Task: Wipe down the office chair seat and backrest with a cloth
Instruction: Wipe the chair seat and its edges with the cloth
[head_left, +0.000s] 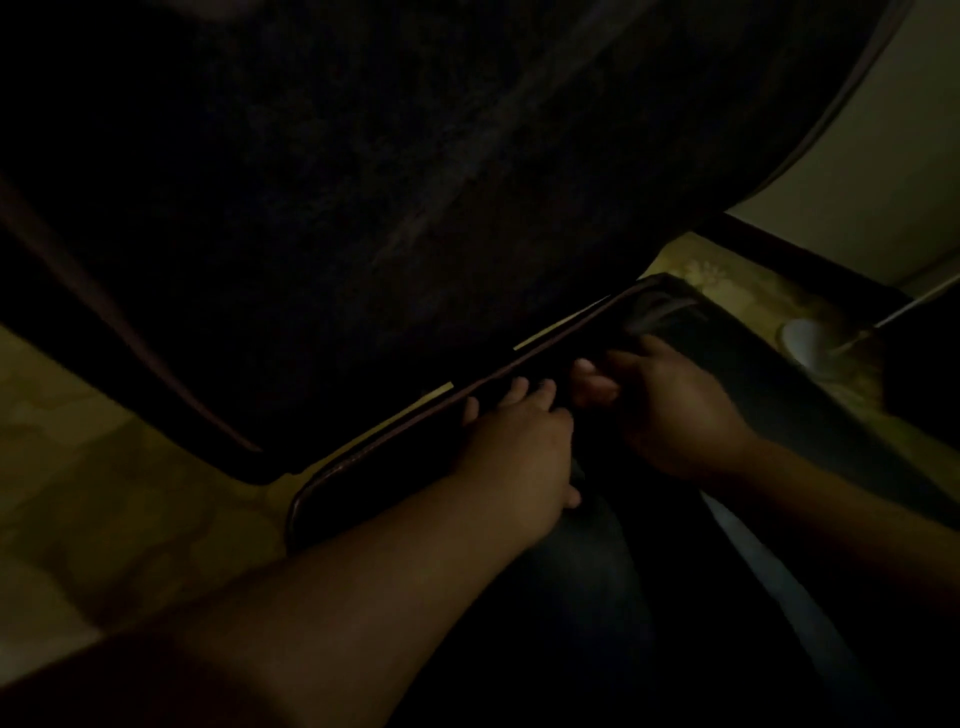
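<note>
The scene is very dim. The chair's dark backrest (363, 208) fills the upper frame, and the seat (363, 478), with its brown piped rim, runs diagonally below it. My left hand (519, 447) lies flat on the seat by its rear edge, fingers spread toward the gap under the backrest. Just to its right, my right hand (670, 405) has its fingers curled into a dark cloth (665, 312), whose folds show at the seat's far corner. Most of the cloth blends into the dark seat.
A yellowish patterned floor (104, 493) shows left of the chair and beyond the seat at right. A white bowl-shaped object (805, 343) with a thin pale stick stands on the floor at right, near a dark baseboard and a pale wall (857, 130).
</note>
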